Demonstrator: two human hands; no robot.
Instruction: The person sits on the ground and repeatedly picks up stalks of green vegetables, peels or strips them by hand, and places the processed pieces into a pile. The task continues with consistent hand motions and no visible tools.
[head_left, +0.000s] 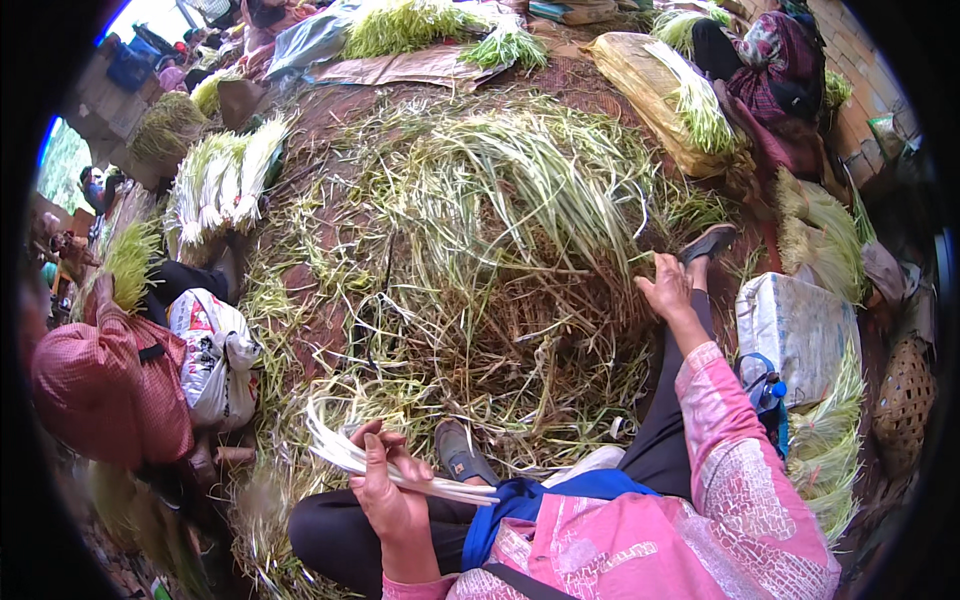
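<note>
My left hand (394, 480) is closed around a small bunch of pale, slender vegetable stalks (450, 489), above my bent leg. The stalks stick out on both sides of the hand. Farther off to the right, my right hand (666, 289) reaches to the edge of a large heap of long green-white stalks (555, 180) with brown roots. Its fingers are at a stalk's end by the heap; whether they grip it cannot be told. Loose leaves and trimmings (465, 405) lie around the heap and before my feet.
A person in a red checked top (112, 390) sits at left beside a white sack (214, 360). Bundled stalks (225, 180) lie beyond. At right are a white package (799, 337), more bundles (825, 457) and a woven basket (905, 405). Another person (776, 67) sits at the upper right.
</note>
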